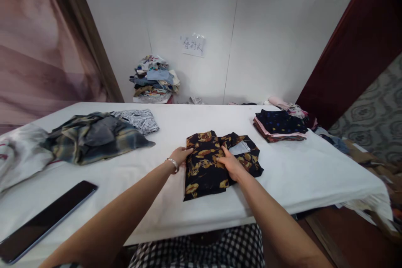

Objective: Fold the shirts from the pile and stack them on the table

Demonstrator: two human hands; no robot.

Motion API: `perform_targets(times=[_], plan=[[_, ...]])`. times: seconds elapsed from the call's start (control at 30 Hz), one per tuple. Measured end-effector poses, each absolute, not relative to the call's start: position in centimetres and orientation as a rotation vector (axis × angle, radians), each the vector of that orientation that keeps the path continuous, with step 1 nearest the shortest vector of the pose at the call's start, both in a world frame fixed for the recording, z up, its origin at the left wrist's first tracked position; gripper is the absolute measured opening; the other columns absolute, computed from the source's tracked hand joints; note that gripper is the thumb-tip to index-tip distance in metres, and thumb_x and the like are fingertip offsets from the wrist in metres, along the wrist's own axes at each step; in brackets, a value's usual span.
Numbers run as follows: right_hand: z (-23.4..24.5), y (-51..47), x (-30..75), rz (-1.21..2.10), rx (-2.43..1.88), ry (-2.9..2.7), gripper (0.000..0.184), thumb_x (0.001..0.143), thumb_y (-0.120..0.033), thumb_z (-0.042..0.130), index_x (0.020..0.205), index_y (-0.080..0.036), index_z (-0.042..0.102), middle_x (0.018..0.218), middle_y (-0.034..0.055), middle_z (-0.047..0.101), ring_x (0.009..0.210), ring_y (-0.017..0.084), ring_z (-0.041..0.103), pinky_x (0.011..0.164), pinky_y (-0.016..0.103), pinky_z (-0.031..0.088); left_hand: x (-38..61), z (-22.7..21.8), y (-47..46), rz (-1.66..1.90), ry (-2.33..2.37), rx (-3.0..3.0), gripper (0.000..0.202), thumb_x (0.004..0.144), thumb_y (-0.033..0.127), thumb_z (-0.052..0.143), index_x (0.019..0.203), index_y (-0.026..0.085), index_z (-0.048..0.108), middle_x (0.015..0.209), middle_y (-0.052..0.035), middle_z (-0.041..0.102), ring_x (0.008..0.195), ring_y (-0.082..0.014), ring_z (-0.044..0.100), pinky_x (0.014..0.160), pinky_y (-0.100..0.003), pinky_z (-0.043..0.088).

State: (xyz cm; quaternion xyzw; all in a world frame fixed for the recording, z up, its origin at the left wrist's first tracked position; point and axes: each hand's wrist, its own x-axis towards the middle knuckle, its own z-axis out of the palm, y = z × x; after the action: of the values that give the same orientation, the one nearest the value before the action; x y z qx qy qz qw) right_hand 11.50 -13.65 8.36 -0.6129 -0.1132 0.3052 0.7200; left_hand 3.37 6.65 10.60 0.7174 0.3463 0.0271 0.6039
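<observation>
A black shirt with a yellow-brown floral print (205,167) lies partly folded on the white-covered table, its collar part with a pale inner patch toward the right. My left hand (180,155), with a silver bracelet at the wrist, grips the shirt's left edge; the fingertips go under the fabric. Across the middle of the shirt, my right hand (231,164) has thumb and fingers closed on a fold of the cloth.
At the right stands a stack of folded clothes (279,123). Crumpled plaid clothing (97,138), a black-and-white printed garment (138,119) and white cloth (23,155) lie left. A phone (47,222) rests front left. Behind the white table (150,201) rises a clothes pile (155,79).
</observation>
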Motion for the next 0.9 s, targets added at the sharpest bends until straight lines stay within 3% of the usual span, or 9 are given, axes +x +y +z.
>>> perform_targets(times=[0.17,0.33,0.47,0.57,0.63,0.73,0.83,0.9], plan=[[9.2,-11.2,10.9,0.684,-1.221,-0.242,0.082,0.066,-0.007,0.058,0.142,-0.029,0.035,0.108,-0.0005,0.070,0.095,0.019,0.067,0.087,0.036,0.055,4.7,12.2,6.8,0.192,0.771,1.646,0.026,0.068,0.028,0.067,0.090,0.015,0.062,0.081,-0.0079,0.073,0.074,-0.0222,0.069,0.065,-0.031,0.056],[9.9,-7.9,8.6,0.760,-1.277,-0.274,0.088,0.070,-0.009,0.059,0.148,-0.025,0.021,0.115,0.0055,0.065,0.086,0.017,0.068,0.070,0.030,0.059,1.3,13.6,12.8,0.380,0.897,1.775,0.033,0.065,0.025,0.068,0.097,0.017,0.062,0.079,-0.0029,0.072,0.076,-0.0205,0.068,0.069,-0.030,0.055],[9.3,-6.6,7.8,0.827,-1.360,-0.447,0.072,0.074,-0.017,0.060,0.142,-0.024,0.037,0.123,0.0086,0.060,0.084,0.016,0.068,0.061,0.029,0.059,-2.4,12.7,17.8,0.422,1.147,1.897,0.027,0.062,0.023,0.069,0.088,0.016,0.064,0.072,-0.0053,0.070,0.078,-0.0268,0.068,0.070,-0.035,0.054],[8.7,-7.6,9.4,0.654,-1.476,-0.559,0.048,0.076,-0.025,0.059,0.124,-0.023,0.057,0.121,0.0062,0.063,0.091,0.018,0.066,0.070,0.032,0.059,-4.3,11.6,19.6,0.403,1.246,1.950,0.032,0.065,0.029,0.068,0.093,0.014,0.065,0.085,-0.0118,0.071,0.088,-0.0318,0.066,0.080,-0.041,0.052],[8.2,-9.1,11.3,0.397,-1.671,-0.617,0.037,0.078,-0.028,0.058,0.114,-0.022,0.064,0.118,0.0064,0.065,0.100,0.021,0.064,0.083,0.037,0.056,-4.9,11.2,19.7,0.417,1.243,2.020,0.045,0.069,0.037,0.066,0.106,0.012,0.062,0.104,-0.0156,0.069,0.100,-0.0331,0.063,0.089,-0.044,0.048],[7.7,-11.5,13.7,0.098,-1.999,-0.681,0.038,0.081,-0.033,0.056,0.115,-0.021,0.065,0.119,0.0090,0.065,0.111,0.026,0.060,0.097,0.044,0.047,-5.5,11.0,18.3,0.526,1.029,2.368,0.058,0.079,0.048,0.054,0.123,0.010,0.054,0.128,-0.0186,0.057,0.118,-0.0313,0.054,0.101,-0.043,0.041],[7.2,-12.7,14.4,0.076,-2.164,-0.819,0.043,0.084,-0.041,0.053,0.123,-0.023,0.060,0.127,0.0098,0.060,0.117,0.026,0.056,0.100,0.046,0.044,-5.4,10.6,15.7,0.561,0.692,2.724,0.061,0.084,0.051,0.045,0.129,0.011,0.051,0.142,-0.0169,0.045,0.133,-0.0286,0.039,0.110,-0.042,0.031],[7.0,-13.0,14.0,0.073,-2.172,-1.027,0.042,0.085,-0.040,0.054,0.122,-0.023,0.061,0.129,0.0092,0.059,0.120,0.025,0.053,0.103,0.045,0.041,-4.9,9.8,14.1,0.444,0.576,2.843,0.060,0.084,0.052,0.045,0.131,0.016,0.051,0.147,-0.0134,0.039,0.138,-0.0289,0.031,0.113,-0.046,0.025]])
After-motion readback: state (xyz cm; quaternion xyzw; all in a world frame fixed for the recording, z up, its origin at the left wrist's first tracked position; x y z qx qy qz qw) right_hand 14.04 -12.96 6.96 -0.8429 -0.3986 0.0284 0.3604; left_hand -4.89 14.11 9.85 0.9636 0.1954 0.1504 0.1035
